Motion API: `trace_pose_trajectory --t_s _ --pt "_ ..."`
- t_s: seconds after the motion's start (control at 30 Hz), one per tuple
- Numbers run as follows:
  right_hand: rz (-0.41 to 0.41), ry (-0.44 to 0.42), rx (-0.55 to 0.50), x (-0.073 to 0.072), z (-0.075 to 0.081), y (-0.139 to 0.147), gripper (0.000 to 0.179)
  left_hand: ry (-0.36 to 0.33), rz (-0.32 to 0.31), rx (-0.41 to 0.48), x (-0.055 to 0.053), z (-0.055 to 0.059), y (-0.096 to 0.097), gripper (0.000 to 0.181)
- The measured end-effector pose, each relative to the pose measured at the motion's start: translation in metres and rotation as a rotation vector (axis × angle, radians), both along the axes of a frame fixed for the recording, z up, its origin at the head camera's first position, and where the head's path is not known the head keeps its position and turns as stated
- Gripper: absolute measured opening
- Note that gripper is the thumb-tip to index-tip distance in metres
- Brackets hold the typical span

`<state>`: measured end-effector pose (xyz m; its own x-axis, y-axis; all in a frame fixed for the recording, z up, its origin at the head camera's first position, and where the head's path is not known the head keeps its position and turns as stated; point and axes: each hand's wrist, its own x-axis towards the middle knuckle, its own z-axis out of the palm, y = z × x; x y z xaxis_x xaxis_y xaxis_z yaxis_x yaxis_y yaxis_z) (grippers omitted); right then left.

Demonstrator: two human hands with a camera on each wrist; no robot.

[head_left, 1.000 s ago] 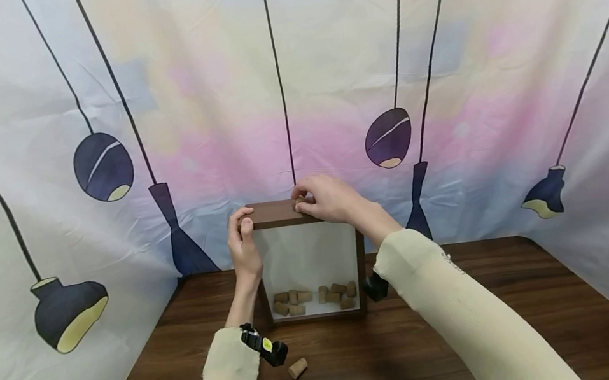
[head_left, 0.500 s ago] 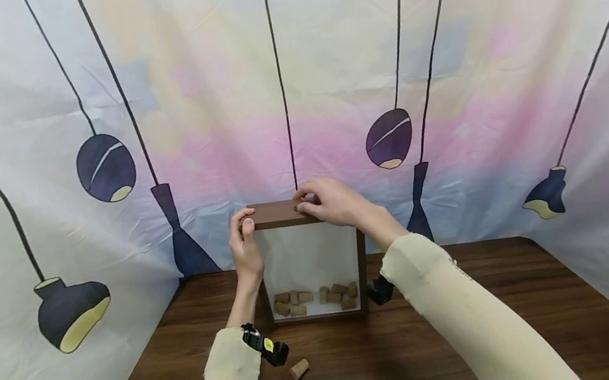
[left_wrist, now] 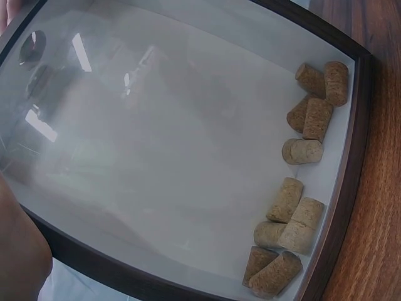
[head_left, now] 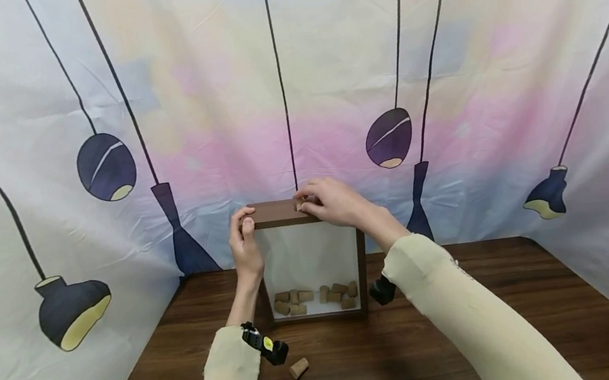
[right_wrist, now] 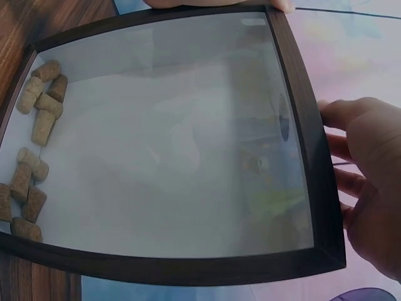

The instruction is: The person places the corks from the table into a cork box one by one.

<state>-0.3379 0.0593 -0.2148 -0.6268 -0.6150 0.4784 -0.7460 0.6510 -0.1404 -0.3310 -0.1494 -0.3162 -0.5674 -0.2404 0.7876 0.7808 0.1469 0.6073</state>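
A dark-brown shadow box [head_left: 273, 213] with a clear front stands upright on the table. My left hand [head_left: 245, 249] grips its top left corner, thumb in front and fingers over the top. At the middle of the top edge, my right hand [head_left: 338, 203] pinches a small cork [head_left: 299, 204], mostly hidden by the fingers. A round hole [right_wrist: 284, 118] shows inside the box beneath that hand in the right wrist view. Several wine corks [left_wrist: 317, 119] lie in two loose groups along the box's bottom.
One loose cork [head_left: 299, 368] lies on the wooden table [head_left: 418, 355] in front of the box, near the left wrist camera [head_left: 274, 351]. Behind the table hangs a cloth backdrop [head_left: 327, 97] printed with lamps.
Both hands stay almost where they were. At the right fingertips a dark spot showed half a second ago; now a light-brown bit of cork shows there. The corks inside have not moved.
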Motion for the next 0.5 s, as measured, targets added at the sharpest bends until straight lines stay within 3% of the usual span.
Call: trace_pose_trajectory --t_s 0.23,0.5 --pt "0.033 -0.063 -0.131 0.0028 -0.0025 -0.0063 0.024 -0.006 0.001 -0.002 -0.0009 -0.0016 -0.0004 0.035" --pt "0.013 -0.062 -0.194 0.0058 -0.0030 -0.0092 0.022 0.001 -0.008 0.002 -0.0014 -0.0016 -0.0003 0.034"
